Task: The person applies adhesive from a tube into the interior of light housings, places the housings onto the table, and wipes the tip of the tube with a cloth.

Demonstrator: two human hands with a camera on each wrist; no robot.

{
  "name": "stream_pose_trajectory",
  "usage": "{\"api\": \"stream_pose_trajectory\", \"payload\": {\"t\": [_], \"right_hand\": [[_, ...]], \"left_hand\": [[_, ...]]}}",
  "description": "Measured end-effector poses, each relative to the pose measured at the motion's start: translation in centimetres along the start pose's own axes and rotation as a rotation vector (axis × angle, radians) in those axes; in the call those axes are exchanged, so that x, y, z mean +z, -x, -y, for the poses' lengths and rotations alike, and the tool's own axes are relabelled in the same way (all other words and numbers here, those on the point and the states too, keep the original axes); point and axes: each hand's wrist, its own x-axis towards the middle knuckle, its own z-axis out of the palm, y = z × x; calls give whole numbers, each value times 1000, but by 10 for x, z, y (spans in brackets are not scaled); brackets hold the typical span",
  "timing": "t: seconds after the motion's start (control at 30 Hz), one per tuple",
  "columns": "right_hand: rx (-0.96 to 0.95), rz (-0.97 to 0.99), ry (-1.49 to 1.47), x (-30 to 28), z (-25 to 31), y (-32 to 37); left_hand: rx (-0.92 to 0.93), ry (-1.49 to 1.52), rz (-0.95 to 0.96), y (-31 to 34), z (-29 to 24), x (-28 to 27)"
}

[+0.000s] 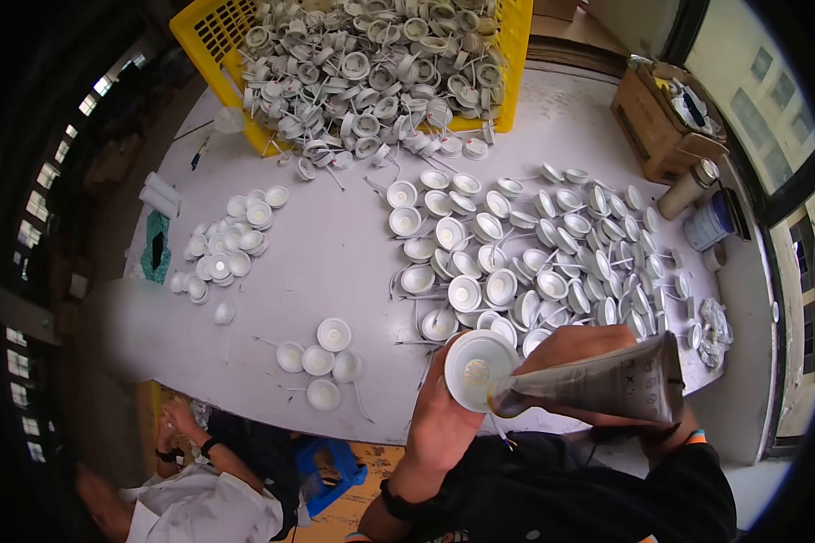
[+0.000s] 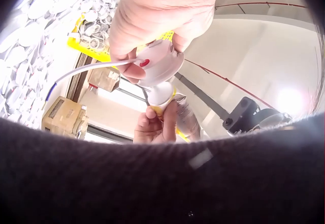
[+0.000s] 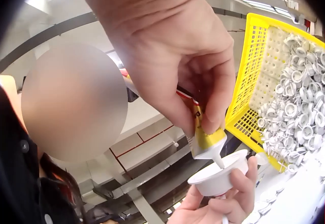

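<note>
My left hand (image 1: 436,430) holds a white cup-shaped downlight (image 1: 469,351) by its sides, with its open face up in the head view. From its back runs a white wire (image 2: 84,69) beside a small red spot. My right hand (image 3: 167,56) pinches a squeeze tube (image 3: 207,136) near its white nozzle, thumb on one side and fingers on the other. The nozzle tip (image 3: 218,161) points down into the cup, right at its inside. In the head view the tube's broad flat end (image 1: 647,385) sticks out to the right, partly covering the right hand.
Many similar downlights (image 1: 552,285) crowd the table's right side; smaller groups lie at left (image 1: 219,265) and near the front (image 1: 318,359). A yellow crate (image 1: 516,68) heaped with white ring parts stands behind. A cardboard box (image 1: 647,122) and a bottle (image 1: 688,188) line the right edge. Another person (image 1: 204,502) sits at lower left.
</note>
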Motion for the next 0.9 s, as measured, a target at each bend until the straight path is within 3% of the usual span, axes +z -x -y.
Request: {"api": "stream_pose_trajectory", "payload": {"t": [0.13,0.2,0.23,0.33,0.43,0.47,0.53,0.57,0.6,0.7,0.87,0.9], "right_hand": [[-1,-112,-106,14,-10,-11],[-55,-217,72,18,-18,-15],[53,-273,14,22,-17,-14],[26,-299,47,27,-22,-14],[146,-332,10,33,-20,-12],[366,-432,-191,39,-23,-4],[324,-581,-394,43,-31,9],[343,-675,-445,45,-32,16],[386,-696,-434,44,-43,29],[402,-746,-526,54,-59,62],[531,-780,-605,70,-65,77],[550,-789,-601,73,-63,77]], "left_hand": [[-87,94,94,-1,5,-8],[-74,58,96,-3,4,-9],[-72,142,193,-4,3,-15],[-94,176,179,-4,4,-17],[-58,208,170,-6,6,-20],[-73,267,202,-5,6,-28],[7,221,157,-7,-2,-46],[41,157,8,-3,-13,-51],[61,151,-10,4,-22,-63],[184,-25,-292,29,-54,-122],[200,-282,-781,68,-96,-258],[200,-280,-780,70,-103,-281]]}}
